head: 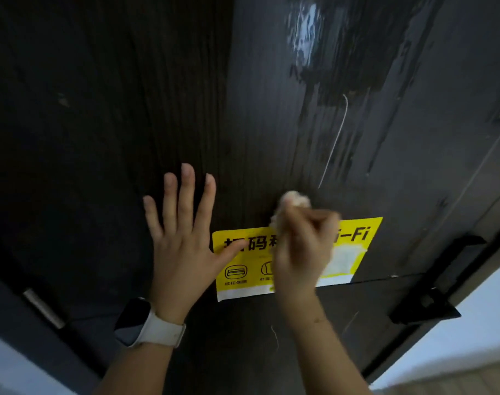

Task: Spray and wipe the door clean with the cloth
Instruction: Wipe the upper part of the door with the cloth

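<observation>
The door (129,109) is dark, with vertical grain, and fills nearly the whole view. The left hand (180,238) lies flat against it near the middle, fingers straight and spread, the thumb tip touching the left edge of a yellow sticker (243,269). A pale-strapped watch (146,323) sits on that wrist.

The right hand (303,246) is blurred; its fingers are curled into a grip around a small bunched cloth (295,199), pale in colour, which pokes out above the knuckles and presses on the door just at the sticker's top edge. The hand covers the middle of the sticker, whose black characters and the letters "-Fi" show on either side.

Toward the door's top right corner the surface shows wet streaks (357,67) and a whitish smear (304,29), with a thin pale line (335,138) running down from there toward the cloth.

A black handle (431,280) sits at the door's right edge, below and to the right of the sticker. A metal hinge (43,307) shows at the lower left edge, and a pale wall (477,323) lies beyond the right edge
</observation>
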### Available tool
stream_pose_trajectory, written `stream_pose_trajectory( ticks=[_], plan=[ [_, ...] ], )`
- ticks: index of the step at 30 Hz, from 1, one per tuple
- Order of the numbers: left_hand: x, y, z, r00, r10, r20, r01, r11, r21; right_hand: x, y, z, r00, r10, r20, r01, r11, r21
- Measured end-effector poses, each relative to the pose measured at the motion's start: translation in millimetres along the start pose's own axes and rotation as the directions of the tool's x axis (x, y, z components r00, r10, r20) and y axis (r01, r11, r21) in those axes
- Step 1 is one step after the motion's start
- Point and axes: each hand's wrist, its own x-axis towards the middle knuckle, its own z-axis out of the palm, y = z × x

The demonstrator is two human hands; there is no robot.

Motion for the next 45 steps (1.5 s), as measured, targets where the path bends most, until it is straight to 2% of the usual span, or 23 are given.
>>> stream_pose_trajectory(
  ticks=[2, 4, 5, 7, 9, 10, 12, 15, 17, 19, 21, 22, 26, 28, 31, 36, 41, 45],
  plan=[
    [-0.8, -1.0, 0.0, 1.0, 0.003, 0.0, -0.003, 1.0, 0.0, -8.7, -7.4, 7.5, 0.985, -0.109, 0.134, 0.107, 0.994, 0.025],
    [-1.3, -1.9, 0.0, 1.0, 0.011, -0.005, -0.011, 1.0, -0.003, -2.2, 0.5, -0.6, 0.972, -0.165, 0.167, 0.169, 0.986, -0.011],
    [-1.3, -2.3, 0.3, 1.0, 0.017, -0.008, -0.017, 1.0, -0.009, 4.2, 6.4, -8.0, 0.979, -0.148, 0.14, 0.157, 0.986, -0.052],
    [-0.3, -2.5, 0.9, 1.0, 0.024, -0.012, -0.024, 1.0, -0.011, 24.7, 19.1, -23.1, 0.999, -0.02, -0.038, 0.015, 0.994, -0.107],
    [0.1, -2.6, 1.5, 1.0, 0.025, -0.015, -0.026, 1.0, -0.012, 43.3, 26.2, -29.1, 0.961, 0.128, -0.244, -0.143, 0.989, -0.047],
    [-0.2, -2.4, 1.7, 0.999, 0.028, -0.017, -0.028, 1.0, -0.009, 47.4, 24.7, -27.5, 0.945, 0.163, -0.282, -0.172, 0.985, -0.009],
    [-1.3, -2.6, 1.9, 0.999, 0.033, -0.025, -0.033, 0.999, -0.006, 39.1, 13.4, -17.8, 0.961, 0.145, -0.234, -0.152, 0.988, -0.008],
    [-1.8, -3.4, 2.1, 0.998, 0.044, -0.034, -0.044, 0.999, 0.003, 10.5, 2.4, -10.2, 1.0, -0.02, 0.007, 0.021, 0.993, -0.115],
    [-1.8, -3.6, 2.4, 0.998, 0.046, -0.037, -0.046, 0.999, -0.008, 14.9, 14.1, -17.8, 0.991, -0.112, 0.076, 0.124, 0.976, -0.181],
    [-1.5, -3.3, 2.8, 0.998, 0.045, -0.043, -0.046, 0.999, -0.012, 32.1, 28.8, -27.1, 0.996, -0.091, -0.016, 0.084, 0.967, -0.24],
    [-1.5, -3.1, 3.5, 0.998, 0.042, -0.046, -0.043, 0.999, -0.011, 42.3, 34.7, -29.3, 0.992, -0.018, -0.126, -0.009, 0.976, -0.217],
    [-1.8, -3.1, 4.0, 0.998, 0.041, -0.048, -0.042, 0.999, -0.012, 39.4, 32.5, -26.6, 0.993, -0.014, -0.121, -0.011, 0.98, -0.199],
    [-3.2, -3.9, 5.6, 0.997, 0.048, -0.055, -0.048, 0.999, -0.005, 18.0, 18.0, -23.8, 0.99, -0.115, 0.082, 0.132, 0.959, -0.25],
    [-3.0, -4.1, 5.7, 0.997, 0.052, -0.056, -0.052, 0.999, 0.002, 34.2, 20.5, -30.9, 0.988, -0.142, 0.054, 0.151, 0.943, -0.297],
    [-2.3, -4.0, 5.8, 0.997, 0.056, -0.054, -0.055, 0.998, 0.008, 56.8, 23.1, -33.3, 0.994, -0.09, -0.058, 0.067, 0.947, -0.314],
    [-3.8, -4.6, 6.8, 0.996, 0.059, -0.073, -0.059, 0.998, 0.01, 21.0, 13.3, -28.6, 0.996, -0.082, 0.044, 0.091, 0.948, -0.306],
    [-3.1, -4.2, 7.0, 0.996, 0.061, -0.064, -0.06, 0.998, 0.013, 63.2, 6.0, -24.3, 0.993, -0.088, -0.073, 0.065, 0.96, -0.271],
    [-4.1, -4.8, 7.2, 0.996, 0.061, -0.07, -0.06, 0.998, 0.013, 33.2, 9.2, -27.8, 0.999, -0.041, 0.007, 0.041, 0.946, -0.322]
  ],
)
